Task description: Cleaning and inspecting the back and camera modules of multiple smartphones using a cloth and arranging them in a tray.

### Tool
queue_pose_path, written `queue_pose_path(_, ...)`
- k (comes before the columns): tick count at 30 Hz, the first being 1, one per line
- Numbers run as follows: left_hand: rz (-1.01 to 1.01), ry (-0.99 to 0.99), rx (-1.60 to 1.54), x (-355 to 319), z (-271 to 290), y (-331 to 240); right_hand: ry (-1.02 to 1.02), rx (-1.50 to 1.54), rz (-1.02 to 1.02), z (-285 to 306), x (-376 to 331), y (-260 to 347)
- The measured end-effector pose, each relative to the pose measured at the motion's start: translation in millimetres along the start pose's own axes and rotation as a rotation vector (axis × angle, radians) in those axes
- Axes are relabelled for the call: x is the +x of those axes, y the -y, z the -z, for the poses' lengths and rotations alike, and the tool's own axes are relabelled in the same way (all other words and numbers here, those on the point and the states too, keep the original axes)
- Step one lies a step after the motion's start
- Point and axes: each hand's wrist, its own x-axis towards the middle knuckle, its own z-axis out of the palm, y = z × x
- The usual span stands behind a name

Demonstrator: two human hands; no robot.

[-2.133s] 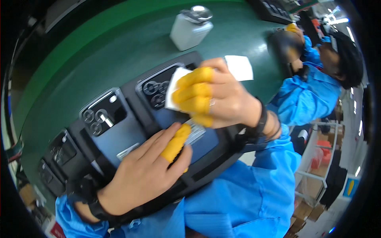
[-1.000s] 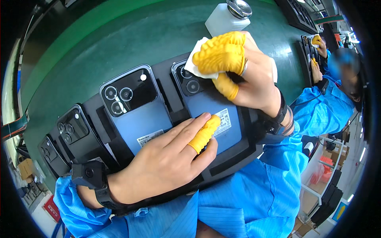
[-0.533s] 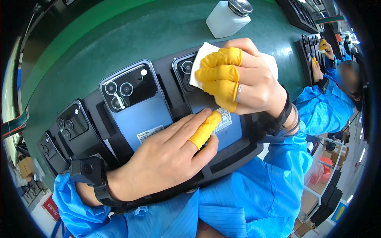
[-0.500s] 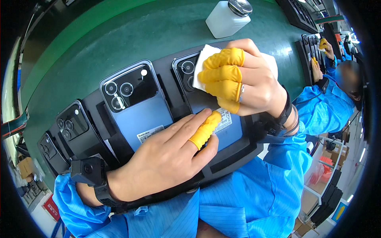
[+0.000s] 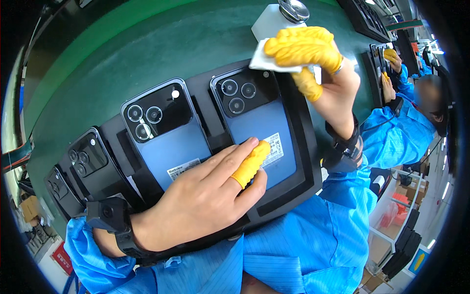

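Observation:
Two blue phones with dark camera panels lie back side up in a black tray (image 5: 303, 161). On the right-hand phone (image 5: 242, 122) rest the outstretched fingers of my left hand (image 5: 200, 196), one wearing a yellow finger cot; they lie beside a white label. The other blue phone (image 5: 171, 144) is partly covered by that same hand. My right hand (image 5: 318, 61), in yellow finger cots, pinches a folded white cloth (image 5: 267, 61). It is raised off the phone, past its upper right corner, in front of a white bottle (image 5: 264, 22).
Farther left, two dark phones (image 5: 90, 157) sit in the same tray. Green matting (image 5: 161, 54) covers the bench. To the right, a co-worker in a blue smock (image 5: 401, 127) handles phones in another tray. More black trays (image 5: 364, 17) stand at the upper right.
My right hand has lifted the cloth off the right-hand phone's camera panel and swung up and to the right, uncovering the lenses. My left hand has barely moved.

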Motion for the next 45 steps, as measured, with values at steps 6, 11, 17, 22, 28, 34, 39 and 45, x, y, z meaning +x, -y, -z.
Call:
queue_pose_path(6, 0.01, 0.011, 0.011, 0.9, 2.8, -0.6, 0.184, -0.059, 0.198, -19.7, 3.2, 5.7)
queue_pose_path(11, 0.01, 0.013, 0.005, -1.3, 3.1, 1.4, 0.218, -0.129, 0.113, 2.3, -1.7, 0.4)
queue_pose_path(17, -0.004, 0.008, 0.023, 2.4, -3.0, 1.8, -0.028, -0.062, 0.046, 2.4, -4.3, -11.6)
queue_pose_path(22, 0.001, 0.048, 0.002, 7.4, 2.0, 4.5, 0.18, 0.022, 0.072, -12.1, 1.4, -8.6)
queue_pose_path(28, 0.007, 0.063, 0.004, 41.2, -4.8, 13.0, 0.127, -0.025, -0.061, 37.9, -15.9, -47.0)
queue_pose_path(34, -0.005, 0.078, 0.015, 48.7, -0.5, 8.1, -0.02, 0.079, -0.166, 41.0, -15.6, -50.5)
queue_pose_path(39, 0.029, 0.096, 0.01, 49.1, 4.2, -2.1, 0.022, 0.09, -0.108, 36.7, -10.5, -45.7)
queue_pose_path(45, 0.078, 0.1, -0.002, 50.3, 3.4, -8.1, 0.087, -0.013, -0.028, 32.0, -11.0, -27.0)
